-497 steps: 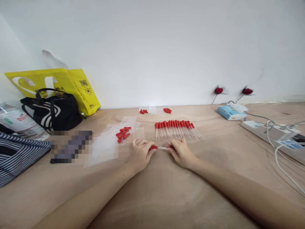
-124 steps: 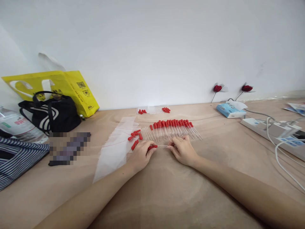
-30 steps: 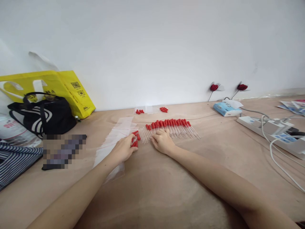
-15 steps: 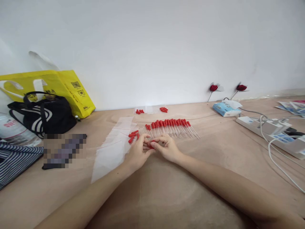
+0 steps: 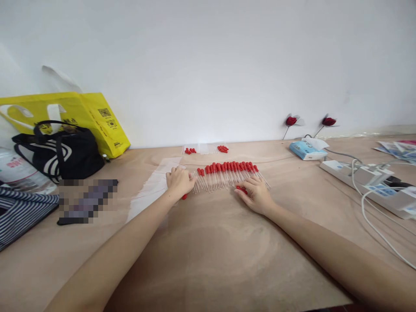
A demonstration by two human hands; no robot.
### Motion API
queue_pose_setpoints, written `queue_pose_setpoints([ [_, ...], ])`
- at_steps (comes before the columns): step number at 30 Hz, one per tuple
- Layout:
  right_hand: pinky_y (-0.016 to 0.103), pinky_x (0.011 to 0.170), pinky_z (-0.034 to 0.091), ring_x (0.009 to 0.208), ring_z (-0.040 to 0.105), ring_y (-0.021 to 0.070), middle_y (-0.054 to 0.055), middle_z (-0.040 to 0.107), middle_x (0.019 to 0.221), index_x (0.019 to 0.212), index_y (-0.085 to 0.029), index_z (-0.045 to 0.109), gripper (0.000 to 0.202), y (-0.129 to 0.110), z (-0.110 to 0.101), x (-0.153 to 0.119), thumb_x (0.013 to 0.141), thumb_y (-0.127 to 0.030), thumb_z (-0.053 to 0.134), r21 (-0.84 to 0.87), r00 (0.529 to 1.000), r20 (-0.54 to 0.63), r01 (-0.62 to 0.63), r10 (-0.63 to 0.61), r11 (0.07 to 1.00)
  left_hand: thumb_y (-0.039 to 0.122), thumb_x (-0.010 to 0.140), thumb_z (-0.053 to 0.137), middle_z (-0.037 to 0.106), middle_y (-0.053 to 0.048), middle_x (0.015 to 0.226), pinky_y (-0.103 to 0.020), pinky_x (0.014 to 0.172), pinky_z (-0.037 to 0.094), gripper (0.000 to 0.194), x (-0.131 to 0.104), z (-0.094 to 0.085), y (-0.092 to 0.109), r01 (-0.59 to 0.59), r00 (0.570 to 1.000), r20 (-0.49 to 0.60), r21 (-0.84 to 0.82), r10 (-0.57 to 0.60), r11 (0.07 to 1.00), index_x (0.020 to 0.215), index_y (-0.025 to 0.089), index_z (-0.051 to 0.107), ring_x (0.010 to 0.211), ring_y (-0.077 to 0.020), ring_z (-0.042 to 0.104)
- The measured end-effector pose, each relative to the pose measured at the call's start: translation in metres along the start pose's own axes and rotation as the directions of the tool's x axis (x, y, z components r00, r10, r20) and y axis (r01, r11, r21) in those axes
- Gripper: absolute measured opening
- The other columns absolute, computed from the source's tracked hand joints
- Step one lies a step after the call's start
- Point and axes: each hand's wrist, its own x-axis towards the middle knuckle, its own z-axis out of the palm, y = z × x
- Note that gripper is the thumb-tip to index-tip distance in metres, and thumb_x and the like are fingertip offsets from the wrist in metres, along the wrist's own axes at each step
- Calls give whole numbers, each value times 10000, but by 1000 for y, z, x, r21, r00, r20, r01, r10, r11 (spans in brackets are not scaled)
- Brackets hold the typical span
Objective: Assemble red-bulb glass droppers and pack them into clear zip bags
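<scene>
Tubes (image 5: 224, 178), thin and clear, end in bulbous red caps (image 5: 218, 166).

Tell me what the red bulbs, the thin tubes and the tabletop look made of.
Red bulbs: probably rubber or soft plastic, by their solid colour and smooth, rounded form.
Thin tubes: clear glass or plastic, pale and see-through; too small to tell which.
Tabletop: likely wood or a wood-look sheet, fairly dull, with pale brown, swirling grain.
</scene>
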Motion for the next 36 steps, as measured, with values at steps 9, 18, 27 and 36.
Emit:
queue_pose_setpoints([
  [9, 314, 678, 310, 714, 458, 174, 42, 588, 705, 821, -198, 645, 152, -1, 4, 1, 780, -293, 534, -16, 997, 6, 78, -78, 997, 410, 656, 515, 578, -199, 976, -456, 787, 275, 377, 20, 8, 12, 157, 981, 93, 113, -168, 981, 835, 107, 649, 969, -357, 436],
  [18, 316, 689, 310, 716, 505, 164, 39, 599, 739, 889, -190, 624, 203, -4, 5, 2, 781, -346, 552, 10, 994, 18, 107, -107, 994, 380, 636, 557, 579, -230, 966, -482, 747, 308, 343, 29, 7, 9, 211, 966, 146, 38, -214, 977, 803, 92, 641, 974, -398, 441],
  [27, 278, 670, 363, 718, 526, 141, 39, 598, 799, 850, -186, 582, 149, -14, 11, 6, 833, -297, 484, 159, 991, 39, 118, -125, 980, 299, 830, 416, 630, -10, 764, -346, 810, 331, 172, -30, -25, 3, -323, 946, -56, -259, 320, 910, 803, 176, 533, 710, -151, 562],
  [36, 297, 700, 391, 776, 529, 151, 58, 594, 870, 932, -177, 567, 151, -39, 23, 14, 844, -215, 451, 268, 976, 70, 180, -205, 946, 246, 865, 429, 676, 18, 753, -357, 888, 248, 169, -69, 3, -5, -615, 758, -442, -237, 480, 752, 850, 201, 591, 667, -113, 596],
])
